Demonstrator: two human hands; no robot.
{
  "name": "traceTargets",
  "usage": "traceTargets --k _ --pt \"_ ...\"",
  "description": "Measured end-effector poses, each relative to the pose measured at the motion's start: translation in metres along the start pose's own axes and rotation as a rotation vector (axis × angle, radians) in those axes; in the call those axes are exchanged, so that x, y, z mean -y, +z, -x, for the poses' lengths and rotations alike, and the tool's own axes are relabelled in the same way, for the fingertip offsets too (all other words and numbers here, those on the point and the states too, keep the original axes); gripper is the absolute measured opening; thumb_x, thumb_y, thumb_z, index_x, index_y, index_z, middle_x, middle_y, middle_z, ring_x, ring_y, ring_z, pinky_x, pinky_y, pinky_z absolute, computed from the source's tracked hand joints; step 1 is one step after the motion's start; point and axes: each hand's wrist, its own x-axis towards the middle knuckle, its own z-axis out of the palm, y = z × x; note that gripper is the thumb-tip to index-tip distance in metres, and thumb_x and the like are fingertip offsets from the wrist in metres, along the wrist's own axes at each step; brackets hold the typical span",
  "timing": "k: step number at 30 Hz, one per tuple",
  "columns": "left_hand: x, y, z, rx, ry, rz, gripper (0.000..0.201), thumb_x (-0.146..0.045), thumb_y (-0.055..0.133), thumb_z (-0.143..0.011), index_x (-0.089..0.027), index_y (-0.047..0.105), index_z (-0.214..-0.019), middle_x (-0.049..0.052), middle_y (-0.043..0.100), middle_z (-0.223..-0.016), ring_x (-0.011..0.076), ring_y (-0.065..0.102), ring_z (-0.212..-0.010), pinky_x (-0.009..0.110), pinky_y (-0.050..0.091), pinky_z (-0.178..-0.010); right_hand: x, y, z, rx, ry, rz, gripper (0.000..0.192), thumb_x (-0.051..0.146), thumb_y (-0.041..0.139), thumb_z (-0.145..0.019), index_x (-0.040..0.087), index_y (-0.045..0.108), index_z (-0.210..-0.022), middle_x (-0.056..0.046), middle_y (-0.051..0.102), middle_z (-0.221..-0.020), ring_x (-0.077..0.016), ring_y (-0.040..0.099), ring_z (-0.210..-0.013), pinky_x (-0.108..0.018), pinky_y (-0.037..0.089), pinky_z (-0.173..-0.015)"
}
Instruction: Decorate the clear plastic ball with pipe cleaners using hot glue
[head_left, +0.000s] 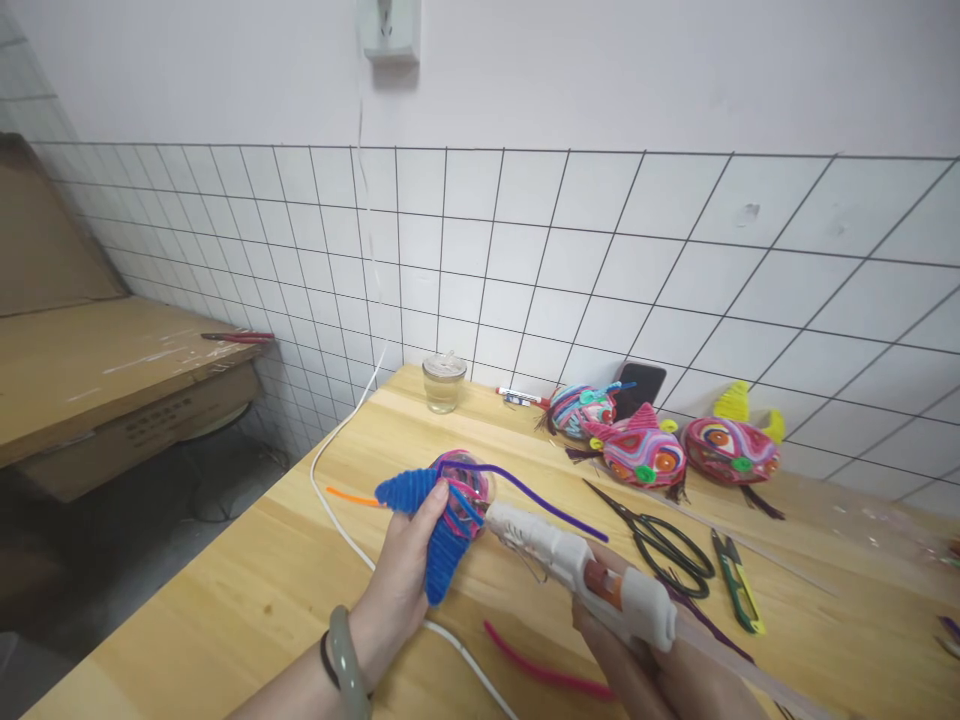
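Here the left hand [405, 575] grips a half-wound ball [459, 490] of pipe cleaners, fingers [431, 505] closed round its blue cone-shaped fin. The ball is held just above the surface [247, 590], near the front edge. A purple cleaner [547, 500] trails off the ball to the right; an orange one [349, 496] pokes out left.

The right hand [637, 660] is wrapped round a white glue gun [577, 565], fingers mostly hidden under the body. The nozzle is touching the ball or just beside it; which, I cannot tell. The white cord [337, 500] runs back across the surface toward the wall.

Judged step: gluing a strand down onto the ball. The next move seems to call for a steady nozzle at the seam, then pressing the purple cleaner into the glue, with the left fingers kept clear of the hot tip.

Also on the surface: black scissors [664, 545], green snips [739, 585], a pink cleaner [544, 668] near the front, a glass jar [443, 383], a phone [639, 388] leaning on the tiled wall, and three finished fish [645, 452] in a row by the wall.
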Motion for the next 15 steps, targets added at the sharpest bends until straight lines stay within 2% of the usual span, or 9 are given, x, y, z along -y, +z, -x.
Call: traceTargets --k 6,11,15 --pt "-0.0010 0.0009 0.0003 0.002 0.005 -0.015 0.038 -0.038 0.065 -0.080 -0.014 0.063 -0.110 0.010 0.073 -0.107 0.0260 0.066 -0.101 0.038 0.051 -0.090 -0.0024 0.0013 0.0002 -0.025 -0.018 0.000 0.028 0.036 0.049 -0.090 0.029 0.069 -0.109 -0.004 0.076 -0.088 -0.0224 0.073 -0.082 -0.021 0.059 -0.070" --pt "-0.0019 0.0020 0.0019 -0.014 -0.027 0.024 0.039 -0.038 0.066 -0.079 -0.014 0.064 -0.110 0.010 0.073 -0.107 0.0248 0.066 -0.101 0.039 0.047 -0.095 -0.0014 0.0014 0.0000 -0.035 -0.025 0.012 0.028 0.038 0.051 -0.088 0.028 0.069 -0.107 -0.005 0.075 -0.090 -0.0236 0.072 -0.082 -0.025 0.060 -0.072" --pt "-0.0025 0.0028 0.0029 -0.018 -0.054 0.052 0.037 -0.037 0.066 -0.078 -0.014 0.065 -0.108 0.010 0.074 -0.106 0.0247 0.066 -0.100 0.040 0.047 -0.096 0.0035 0.0008 -0.0046 -0.026 -0.030 0.001 0.026 0.040 0.049 -0.087 0.030 0.071 -0.097 -0.005 0.075 -0.083 -0.0250 0.073 -0.079 -0.027 0.061 -0.071"
